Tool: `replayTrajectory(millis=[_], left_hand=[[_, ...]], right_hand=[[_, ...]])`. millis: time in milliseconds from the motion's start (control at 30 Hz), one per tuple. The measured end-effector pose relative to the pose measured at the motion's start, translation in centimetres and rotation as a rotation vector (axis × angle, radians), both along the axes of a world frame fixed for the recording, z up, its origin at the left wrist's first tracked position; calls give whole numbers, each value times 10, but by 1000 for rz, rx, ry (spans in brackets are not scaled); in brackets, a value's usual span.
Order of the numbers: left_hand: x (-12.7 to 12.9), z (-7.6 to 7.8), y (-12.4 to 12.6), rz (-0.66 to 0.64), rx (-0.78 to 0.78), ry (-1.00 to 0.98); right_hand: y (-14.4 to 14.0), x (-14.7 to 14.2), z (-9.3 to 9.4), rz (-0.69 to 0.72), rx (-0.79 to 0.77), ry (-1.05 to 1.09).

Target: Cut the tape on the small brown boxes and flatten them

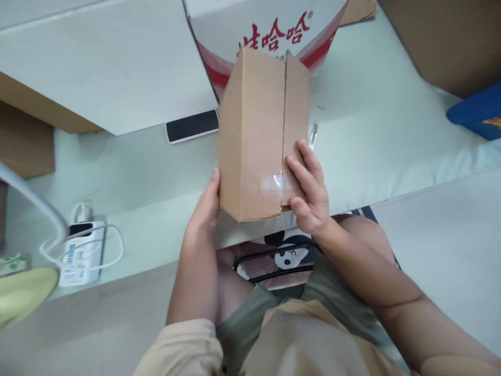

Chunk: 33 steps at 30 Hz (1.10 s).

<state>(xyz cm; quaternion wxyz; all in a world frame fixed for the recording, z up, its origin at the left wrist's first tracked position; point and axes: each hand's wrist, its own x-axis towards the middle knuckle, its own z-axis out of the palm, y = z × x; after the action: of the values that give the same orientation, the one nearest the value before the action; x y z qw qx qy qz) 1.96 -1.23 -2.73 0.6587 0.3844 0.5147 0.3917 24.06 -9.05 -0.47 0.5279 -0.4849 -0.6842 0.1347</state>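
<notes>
Both hands (258,201) grip cardboard box (260,130) between them.

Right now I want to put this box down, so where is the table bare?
Bare pale table lies right of the brown cardboard box, up to the blue object. It is crowded left, by the white power strip with cables, and behind, by the red-printed white carton.

We're looking at what seems a small packing spot in a home or stockroom: cardboard cartons (35,112) crowding a pale table (371,130), a printed drinks carton (270,31) standing behind, a phone (191,126) and power strip (80,253) lying around.
</notes>
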Motion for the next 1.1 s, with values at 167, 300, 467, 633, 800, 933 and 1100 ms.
replayTrajectory(millis=[167, 300, 467, 633, 800, 933, 1100], left_hand=[[11, 0, -6, -224, -74, 275], [14, -1, -5, -273, 139, 495], [17, 7, 0, 73, 874, 471], [30, 20, 4, -158, 1273, 444], [38, 14, 1, -126, 1207, 484], [35, 8, -5, -68, 1199, 472], [36, 9, -10, -36, 1138, 498]], right_hand=[[-1, 4, 8, -99, 26, 126], [7, 14, 3, -72, -42, 82], [13, 19, -2, 14, -107, 41], [10, 17, 3, 130, -99, 28], [17, 38, -4, -166, -149, 119], [34, 64, -17, -420, -485, -155], [41, 70, -14, -365, -794, -478]])
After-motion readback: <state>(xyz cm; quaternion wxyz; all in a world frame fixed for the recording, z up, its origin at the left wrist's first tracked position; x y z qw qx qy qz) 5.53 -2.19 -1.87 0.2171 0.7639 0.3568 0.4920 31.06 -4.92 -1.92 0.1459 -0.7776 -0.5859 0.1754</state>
